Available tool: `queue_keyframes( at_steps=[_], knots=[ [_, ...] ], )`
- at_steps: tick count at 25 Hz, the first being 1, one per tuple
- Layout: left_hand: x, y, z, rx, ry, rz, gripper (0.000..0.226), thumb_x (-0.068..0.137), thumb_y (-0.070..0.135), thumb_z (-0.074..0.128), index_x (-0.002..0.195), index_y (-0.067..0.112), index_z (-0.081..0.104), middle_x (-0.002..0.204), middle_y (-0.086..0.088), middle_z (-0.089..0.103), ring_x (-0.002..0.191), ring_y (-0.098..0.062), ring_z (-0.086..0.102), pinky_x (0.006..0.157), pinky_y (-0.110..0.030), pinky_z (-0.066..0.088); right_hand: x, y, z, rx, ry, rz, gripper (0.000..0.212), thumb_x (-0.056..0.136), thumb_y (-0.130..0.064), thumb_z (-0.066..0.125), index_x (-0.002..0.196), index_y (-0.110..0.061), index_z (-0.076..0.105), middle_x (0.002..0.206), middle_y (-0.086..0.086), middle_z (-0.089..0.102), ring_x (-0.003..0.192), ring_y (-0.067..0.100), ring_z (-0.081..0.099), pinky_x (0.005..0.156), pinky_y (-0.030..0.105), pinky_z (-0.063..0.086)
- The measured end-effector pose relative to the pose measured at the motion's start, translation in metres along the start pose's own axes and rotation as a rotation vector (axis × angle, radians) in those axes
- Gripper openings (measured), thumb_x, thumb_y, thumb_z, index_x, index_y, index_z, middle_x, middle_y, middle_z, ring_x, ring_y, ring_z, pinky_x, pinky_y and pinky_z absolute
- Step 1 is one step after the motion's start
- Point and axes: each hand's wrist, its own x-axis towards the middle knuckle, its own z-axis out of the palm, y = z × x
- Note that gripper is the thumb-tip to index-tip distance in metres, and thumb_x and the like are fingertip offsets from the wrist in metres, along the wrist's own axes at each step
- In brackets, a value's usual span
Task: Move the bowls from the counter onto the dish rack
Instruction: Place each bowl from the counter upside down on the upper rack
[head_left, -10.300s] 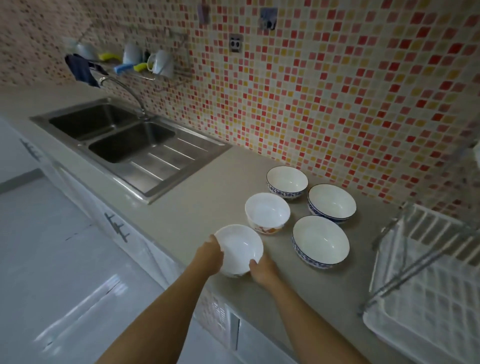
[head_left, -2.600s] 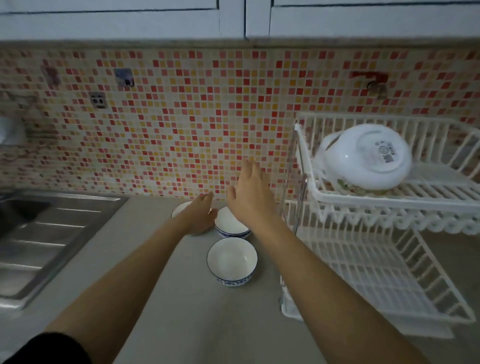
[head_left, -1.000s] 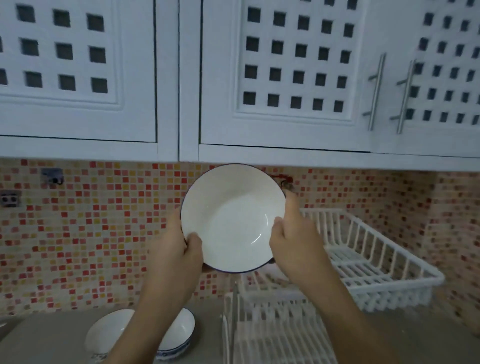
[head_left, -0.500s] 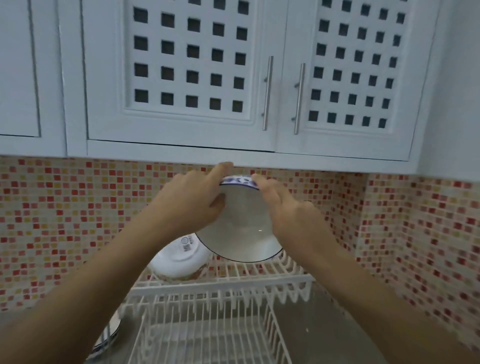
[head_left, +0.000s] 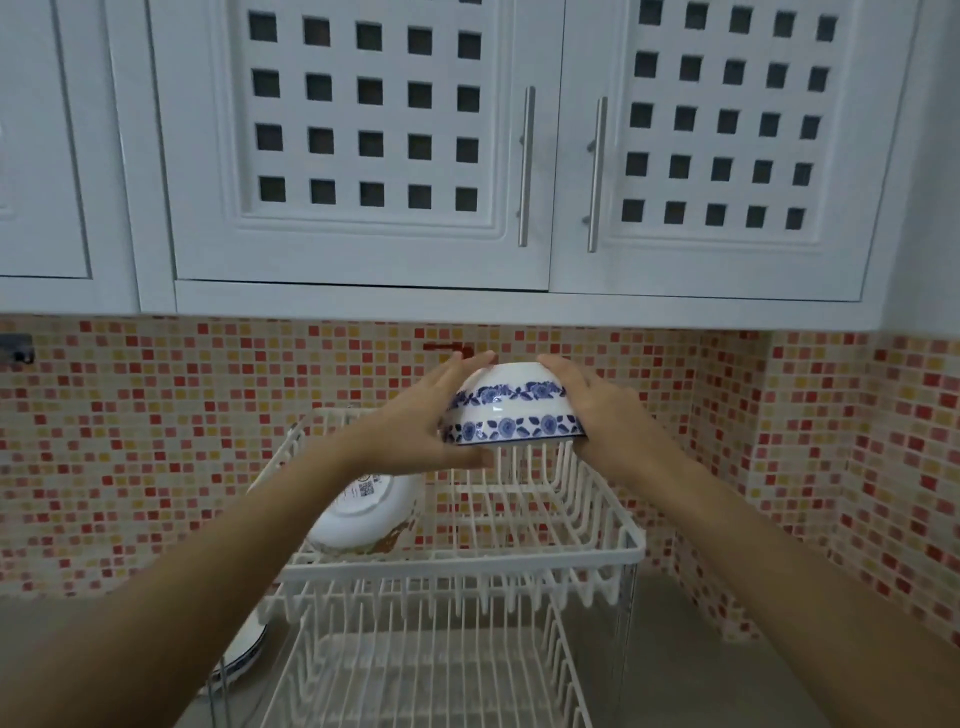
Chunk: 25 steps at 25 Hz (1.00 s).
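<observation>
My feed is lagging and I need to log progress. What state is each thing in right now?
Blue-flowered white ceramic bowl: upside down, held above the upper tier.
Left hand: gripping the bowl's left side.
Right hand: gripping the bowl's right side.
White wire two-tier dish rack: lower tier empty where visible.
Plain white bowl: inverted, tilted, on the upper tier.
Blue-rimmed bowl: on the counter, partly hidden.
White lattice cabinet doors: closed.

A sticker with a QR-like code sits on the upturned white bowl's (head_left: 363, 512) base; its print is unreadable.
</observation>
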Motion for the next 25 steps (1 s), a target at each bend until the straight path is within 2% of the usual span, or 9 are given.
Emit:
queue_keyframes(
  at_steps=[2, 5, 7, 8, 10, 12, 17, 22, 25],
  knots=[
    [0.01, -0.002, 0.0, -0.049, -0.182, -0.036, 0.099, 0.073, 0.046, 0.073, 0.146, 0.037, 0.006, 0.128, 0.01, 0.044, 0.1, -0.005, 0.056, 0.084, -0.02, 0.053, 0.0, 0.006, 0.019, -0.064, 0.019, -0.03, 0.078, 0.084, -0.007, 0.063, 0.148, -0.021, 0.02, 0.149, 0.005, 0.037, 0.092, 0.033, 0.063, 0.077, 0.039, 0.049],
    [0.027, -0.011, 0.013, 0.049, -0.136, -0.092, 0.086, 0.066, 0.049, 0.078, 0.131, 0.026, 0.028, 0.112, 0.002, 0.055, 0.093, -0.016, 0.06, 0.08, -0.033, 0.056, 0.003, 0.018, 0.051, 0.011, 0.009, -0.041, 0.083, 0.082, -0.004, 0.064, 0.146, -0.026, 0.016, 0.151, 0.005, 0.033, 0.085, 0.035, 0.065, 0.067, 0.039, 0.052],
    [0.037, -0.019, 0.025, 0.071, -0.156, -0.131, 0.084, 0.062, 0.047, 0.081, 0.124, 0.024, 0.029, 0.114, 0.0, 0.051, 0.095, -0.02, 0.058, 0.08, -0.035, 0.056, 0.008, 0.034, 0.064, 0.134, -0.087, -0.045, 0.089, 0.08, -0.01, 0.067, 0.147, -0.03, 0.011, 0.156, 0.002, 0.021, 0.114, 0.033, 0.057, 0.086, 0.045, 0.052],
    [0.04, -0.023, 0.031, 0.11, -0.173, -0.14, 0.085, 0.062, 0.044, 0.082, 0.124, 0.023, 0.028, 0.12, 0.0, 0.045, 0.098, -0.019, 0.053, 0.081, -0.033, 0.053, 0.009, 0.041, 0.065, 0.212, -0.194, -0.048, 0.094, 0.079, -0.021, 0.071, 0.147, -0.033, 0.007, 0.158, -0.004, 0.01, 0.13, 0.026, 0.043, 0.099, 0.043, 0.046],
    [0.045, -0.029, 0.047, 0.187, -0.178, -0.133, 0.084, 0.062, 0.037, 0.083, 0.123, 0.019, 0.029, 0.129, 0.0, 0.032, 0.105, -0.019, 0.045, 0.084, -0.031, 0.049, 0.01, 0.048, 0.064, 0.287, -0.445, -0.064, 0.102, 0.074, -0.045, 0.073, 0.147, -0.039, 0.001, 0.158, -0.015, -0.005, 0.14, 0.012, 0.02, 0.11, 0.036, 0.034],
    [0.047, -0.034, 0.066, 0.201, -0.194, -0.148, 0.081, 0.062, 0.034, 0.084, 0.119, 0.017, 0.029, 0.133, -0.002, 0.027, 0.111, -0.024, 0.044, 0.09, -0.036, 0.05, 0.01, 0.049, 0.068, 0.262, -0.546, -0.091, 0.098, 0.075, -0.054, 0.07, 0.147, -0.037, 0.005, 0.157, -0.017, -0.005, 0.141, 0.013, 0.019, 0.11, 0.034, 0.032],
    [0.057, -0.044, 0.095, 0.262, -0.24, -0.253, 0.086, 0.062, 0.035, 0.083, 0.122, 0.018, 0.023, 0.137, -0.005, 0.028, 0.117, -0.031, 0.046, 0.094, -0.045, 0.05, 0.016, 0.055, 0.091, 0.206, -0.616, -0.037, 0.097, 0.079, -0.047, 0.069, 0.149, -0.032, 0.003, 0.159, -0.008, -0.004, 0.144, 0.021, 0.019, 0.113, 0.044, 0.032],
    [0.058, -0.044, 0.106, 0.275, -0.271, -0.286, 0.093, 0.067, 0.032, 0.081, 0.131, 0.01, 0.018, 0.137, -0.009, 0.032, 0.116, -0.029, 0.047, 0.084, -0.031, 0.046, 0.018, 0.048, 0.096, 0.052, -0.68, -0.038, 0.101, 0.08, -0.044, 0.069, 0.151, -0.016, 0.002, 0.16, 0.002, -0.001, 0.14, 0.026, 0.029, 0.108, 0.041, 0.037],
    [0.058, -0.044, 0.108, 0.287, -0.289, -0.305, 0.092, 0.066, 0.029, 0.083, 0.13, 0.01, 0.02, 0.134, -0.009, 0.037, 0.115, -0.026, 0.048, 0.079, -0.026, 0.042, 0.017, 0.043, 0.097, -0.001, -0.668, -0.017, 0.102, 0.076, -0.047, 0.072, 0.15, -0.014, 0.009, 0.158, 0.004, 0.01, 0.134, 0.027, 0.038, 0.104, 0.042, 0.041]
  ],
)
